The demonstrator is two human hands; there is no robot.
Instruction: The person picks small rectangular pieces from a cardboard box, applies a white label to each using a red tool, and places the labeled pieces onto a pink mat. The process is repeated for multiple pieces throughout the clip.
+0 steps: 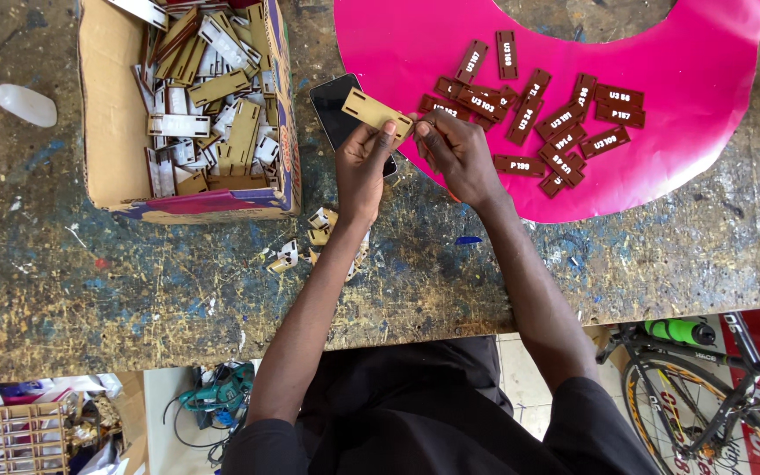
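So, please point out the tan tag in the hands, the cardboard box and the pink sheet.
tan tag (371,111), head view, on its flat face above the left thumb.
cardboard box (107,132), head view, on its bare left wall.
pink sheet (697,53), head view, on a bare part at the upper right.

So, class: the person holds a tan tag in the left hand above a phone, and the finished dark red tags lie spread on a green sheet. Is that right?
Not quite. The sheet is bright pink, not green, as the head view shows. The rest stands: the left hand holds a tan tag above the phone, and the dark red tags lie spread on that sheet.
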